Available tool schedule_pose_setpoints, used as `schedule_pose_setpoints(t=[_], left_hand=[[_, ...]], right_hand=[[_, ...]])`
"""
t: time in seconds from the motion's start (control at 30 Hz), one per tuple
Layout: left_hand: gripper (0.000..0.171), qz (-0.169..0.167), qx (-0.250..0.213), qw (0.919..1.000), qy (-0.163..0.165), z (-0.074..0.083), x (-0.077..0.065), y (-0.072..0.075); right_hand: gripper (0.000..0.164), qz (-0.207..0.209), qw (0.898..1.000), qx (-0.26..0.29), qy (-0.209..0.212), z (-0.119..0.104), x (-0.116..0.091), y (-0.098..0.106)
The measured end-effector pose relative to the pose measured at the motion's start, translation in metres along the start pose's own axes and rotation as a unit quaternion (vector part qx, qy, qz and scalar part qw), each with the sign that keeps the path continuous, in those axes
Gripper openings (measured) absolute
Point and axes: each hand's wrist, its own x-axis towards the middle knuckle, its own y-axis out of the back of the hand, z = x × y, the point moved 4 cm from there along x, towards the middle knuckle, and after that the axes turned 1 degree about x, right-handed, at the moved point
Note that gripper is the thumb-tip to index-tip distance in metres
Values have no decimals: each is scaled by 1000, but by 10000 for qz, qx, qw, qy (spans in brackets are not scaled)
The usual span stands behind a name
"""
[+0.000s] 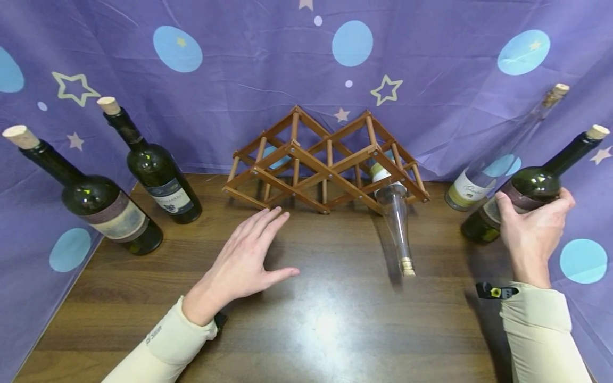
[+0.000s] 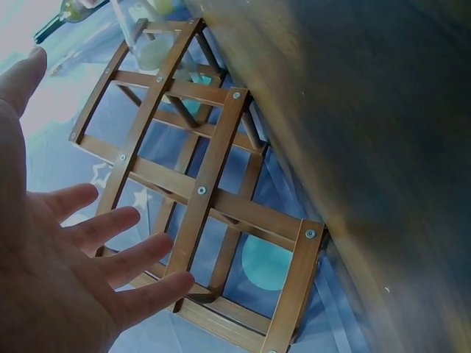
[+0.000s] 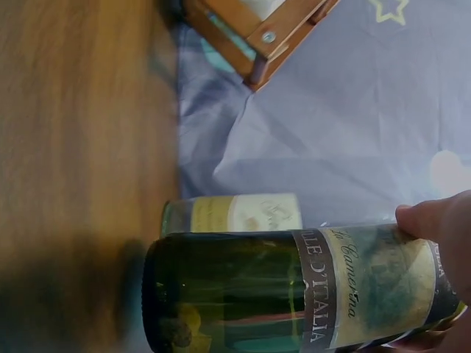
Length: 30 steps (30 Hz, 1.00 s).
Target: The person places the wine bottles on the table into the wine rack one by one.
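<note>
At the right, my right hand [image 1: 533, 229] grips a dark green wine bottle [image 1: 532, 181] around its labelled body, thumb on the near side. The bottle is corked and leans to the right in the head view; its label [image 3: 379, 287] shows in the right wrist view. My left hand [image 1: 241, 258] holds nothing, its fingers extended and thumb spread, in front of a wooden lattice wine rack [image 1: 329, 175]. In the left wrist view, the fingers [image 2: 147, 298] overlap the rack. A clear corked bottle [image 1: 396, 215] lies in the rack's right part, neck toward me.
Another clear corked bottle [image 1: 466, 191] stands just behind the gripped one. Two dark corked wine bottles, a nearer one [image 1: 115, 213] and a farther one [image 1: 165, 181], stand at the left. A purple patterned cloth [image 1: 268, 64] hangs behind the wooden table [image 1: 335, 287].
</note>
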Motion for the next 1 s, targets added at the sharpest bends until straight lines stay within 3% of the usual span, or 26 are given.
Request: schedule_pose_setpoints(t=[0.53, 1.0], left_hand=[[111, 327, -273, 9988, -254, 9, 10, 5], [112, 649, -437, 9955, -540, 19, 23, 9]], right_hand=[[81, 115, 9962, 735, 455, -60, -39, 22], [74, -246, 9760, 1911, 1012, -103, -76, 27]])
